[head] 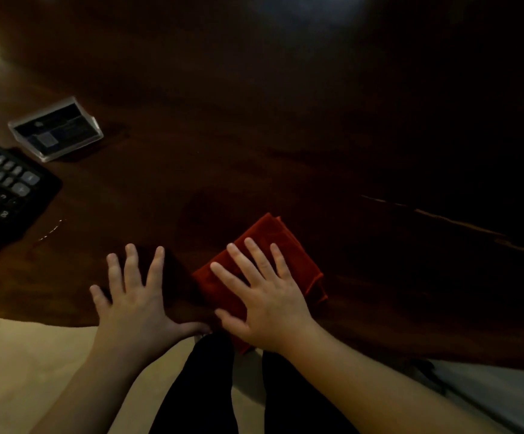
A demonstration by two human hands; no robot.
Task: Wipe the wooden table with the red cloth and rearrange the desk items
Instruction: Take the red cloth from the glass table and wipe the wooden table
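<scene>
A folded red cloth (273,242) lies near the front edge of the dark wooden table (254,136). My right hand (264,296) rests flat on top of it, fingers spread, pressing it against the wood. My left hand (132,296) lies flat on the bare table just left of the cloth, fingers spread, its thumb nearly touching the right hand. A black calculator (1,189) sits at the left edge of the view. Behind it stands a clear card holder (55,130) with dark cards.
The table's front edge curves across the bottom, with pale floor (19,371) and my dark trousers (198,386) below it. A pale crack line (442,219) runs through the wood at the right. The table's far part is dim.
</scene>
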